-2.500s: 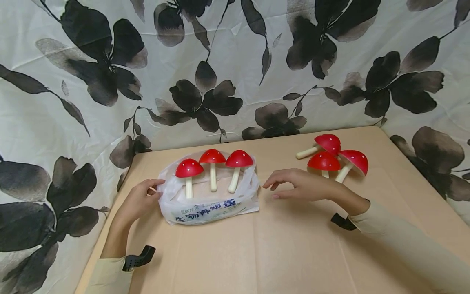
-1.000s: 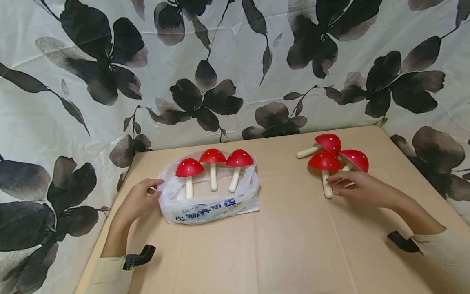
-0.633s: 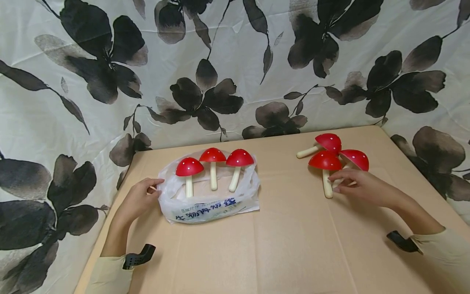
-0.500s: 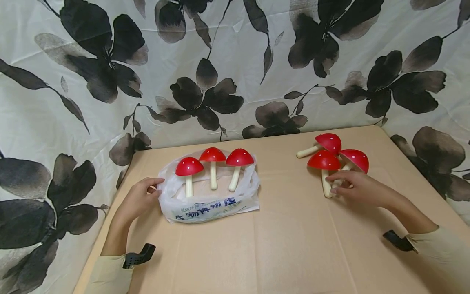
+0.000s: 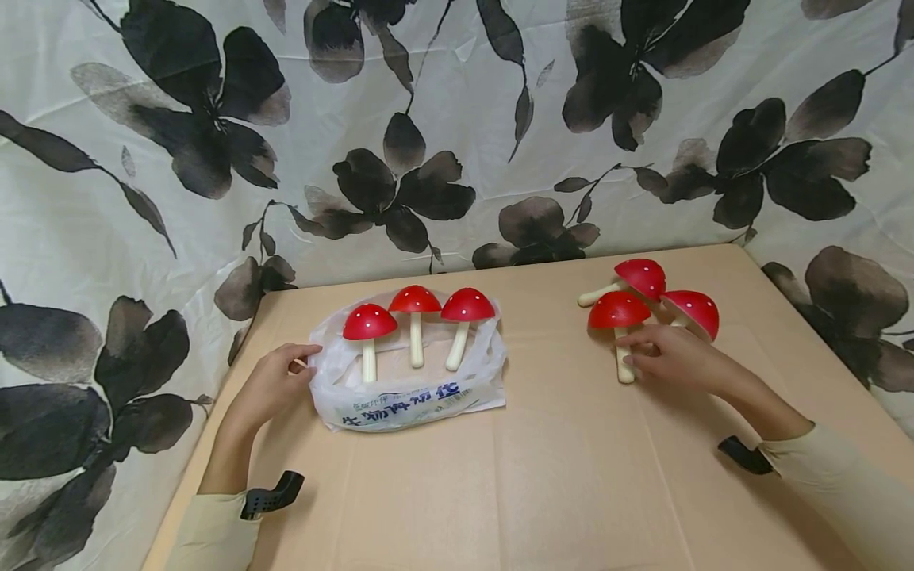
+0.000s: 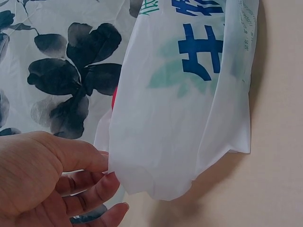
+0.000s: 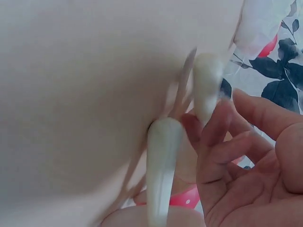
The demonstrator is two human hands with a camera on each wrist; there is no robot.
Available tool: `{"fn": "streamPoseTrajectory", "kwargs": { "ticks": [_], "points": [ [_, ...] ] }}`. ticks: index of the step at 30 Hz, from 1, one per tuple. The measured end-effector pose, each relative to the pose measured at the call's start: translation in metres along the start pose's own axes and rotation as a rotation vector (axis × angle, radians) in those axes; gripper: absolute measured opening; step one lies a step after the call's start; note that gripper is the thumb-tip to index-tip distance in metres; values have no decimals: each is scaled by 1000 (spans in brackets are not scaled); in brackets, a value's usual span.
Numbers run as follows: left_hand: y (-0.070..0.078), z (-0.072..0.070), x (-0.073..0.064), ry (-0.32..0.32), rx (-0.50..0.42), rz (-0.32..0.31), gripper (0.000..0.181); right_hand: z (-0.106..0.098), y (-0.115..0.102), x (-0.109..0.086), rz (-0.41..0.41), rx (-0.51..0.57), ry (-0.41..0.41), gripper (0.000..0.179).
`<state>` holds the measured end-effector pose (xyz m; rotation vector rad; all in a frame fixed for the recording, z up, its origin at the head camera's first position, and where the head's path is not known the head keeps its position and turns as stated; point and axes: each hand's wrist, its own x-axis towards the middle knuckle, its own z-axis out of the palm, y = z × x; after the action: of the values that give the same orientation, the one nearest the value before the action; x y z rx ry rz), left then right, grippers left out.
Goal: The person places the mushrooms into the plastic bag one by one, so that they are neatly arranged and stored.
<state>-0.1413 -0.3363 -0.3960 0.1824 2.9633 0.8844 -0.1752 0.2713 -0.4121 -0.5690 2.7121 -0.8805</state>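
Observation:
In the head view, my right hand (image 5: pixel 681 358) pinches the pale stem of a red-capped toy mushroom (image 5: pixel 620 309) on the right side of the table. The right wrist view shows that stem (image 7: pixel 207 80) between thumb and fingers, with another mushroom's stem (image 7: pixel 163 165) close by. Two more toy mushrooms, one behind (image 5: pixel 640 279) and one to the right (image 5: pixel 693 312), lie by the held one; my hand partly covers the right one. My left hand (image 5: pixel 271 385) pinches the left edge of a white plastic bag (image 5: pixel 407 412), where three like mushrooms (image 5: pixel 416 301) lie in its opening.
A tan tabletop (image 5: pixel 557 476) lies under everything. White cloth with dark flowers (image 5: pixel 500 119) hangs behind it and down the left and right sides. Each wrist wears a black device, one on the left (image 5: pixel 273 496) and one on the right (image 5: pixel 744 456).
My right hand went from beside the bag to the right-hand mushrooms and took one by its stem. That mushroom has shifted slightly left. My left hand stays at the bag's edge.

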Motion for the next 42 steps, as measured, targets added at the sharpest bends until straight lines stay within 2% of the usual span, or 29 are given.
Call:
{"fn": "streamPoseTrajectory", "kwargs": {
  "ticks": [6,10,16,24,42],
  "points": [
    [0,0,0,-1,7,-3,38,3,-4,7,-3,-18,90,36],
    [-1,0,0,4,8,7,38,4,-7,10,24,23,120,32],
    [0,1,0,5,6,6,38,6,-9,14,81,155,99,31],
    [-1,1,-2,8,0,6,38,3,-15,16,144,269,52,37],
    [1,-1,0,6,12,4,38,-9,-28,20,167,357,69,46]
  ]
}}
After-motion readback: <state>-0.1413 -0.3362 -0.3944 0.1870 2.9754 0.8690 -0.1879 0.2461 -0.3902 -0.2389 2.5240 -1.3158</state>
